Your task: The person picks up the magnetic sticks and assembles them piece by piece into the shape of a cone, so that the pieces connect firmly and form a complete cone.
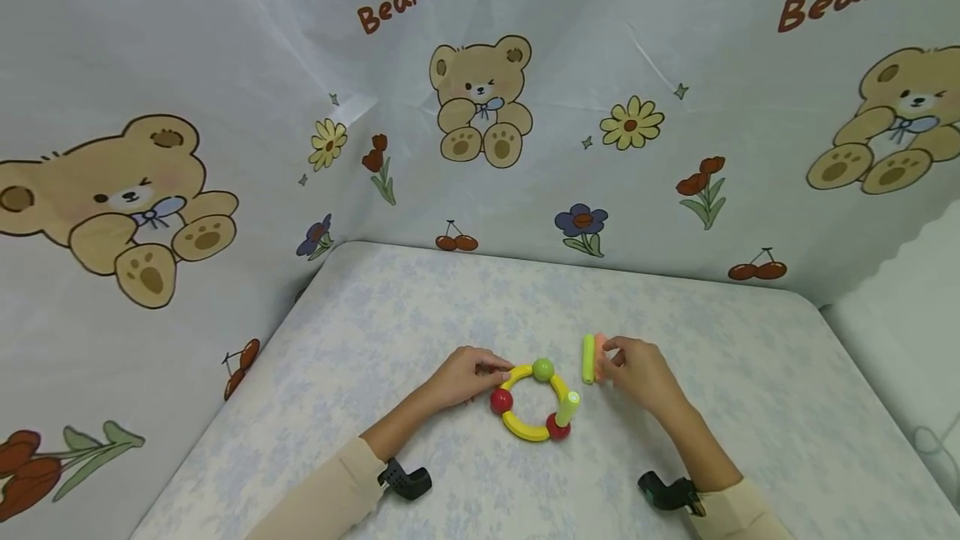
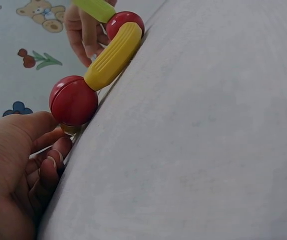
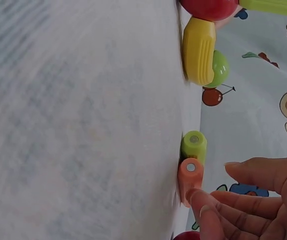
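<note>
A ring of curved yellow rods point(image 1: 527, 427) joined by red and green balls lies on the table, with a light-green rod point(image 1: 568, 408) standing up from its lower right red ball point(image 1: 558, 427). My left hand point(image 1: 463, 377) pinches the ring's upper left yellow rod, beside another red ball point(image 2: 74, 101). To the right of the ring, a green rod point(image 1: 588, 358) and an orange rod point(image 3: 190, 180) lie side by side. My right hand point(image 1: 637, 369) is at the orange rod, fingertips against its side and thumb spread apart in the right wrist view.
The table point(image 1: 420, 298) has a pale blue-patterned cover. Behind it and at the left hangs a bear-print cloth point(image 1: 555, 198). Part of a red ball point(image 3: 187, 236) shows at the bottom of the right wrist view, beyond the orange rod.
</note>
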A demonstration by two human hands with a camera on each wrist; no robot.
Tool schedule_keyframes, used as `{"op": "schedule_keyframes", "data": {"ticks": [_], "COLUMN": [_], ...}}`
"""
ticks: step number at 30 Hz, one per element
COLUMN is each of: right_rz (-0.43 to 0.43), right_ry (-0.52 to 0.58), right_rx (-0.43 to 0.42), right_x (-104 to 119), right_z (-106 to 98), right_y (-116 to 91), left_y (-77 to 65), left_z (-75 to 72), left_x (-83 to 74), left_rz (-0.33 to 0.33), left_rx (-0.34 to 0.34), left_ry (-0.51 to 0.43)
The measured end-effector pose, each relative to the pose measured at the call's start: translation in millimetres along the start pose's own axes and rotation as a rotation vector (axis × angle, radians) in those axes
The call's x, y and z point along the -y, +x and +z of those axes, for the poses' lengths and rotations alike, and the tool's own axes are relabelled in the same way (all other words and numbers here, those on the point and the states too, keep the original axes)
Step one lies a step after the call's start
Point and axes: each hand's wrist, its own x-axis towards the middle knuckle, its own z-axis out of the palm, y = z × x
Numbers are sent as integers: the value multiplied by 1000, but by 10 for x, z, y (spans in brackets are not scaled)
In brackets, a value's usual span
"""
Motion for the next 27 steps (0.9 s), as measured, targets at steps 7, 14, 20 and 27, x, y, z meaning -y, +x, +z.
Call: {"op": "schedule_keyframes", "data": {"ticks": [7,14,20,27], "right_rz": [35,55,132,162], "right_ry": [-59,-104,-90,-94], "right_rx": [-3,3,56,59], "right_x": [47,70,86,85], "right_z": [19,41,76,100], "right_y": [8,61,97,124], "left_y": [17,8,-6,-5], "left_z": [6,-1,5,13], "left_x": [-21,-23,-15,-35], "left_rz": [2,-5,-5,0], "left_rx": [8,-1,-5,-8], "left_ry": [-9,-10,-6,-11]}}
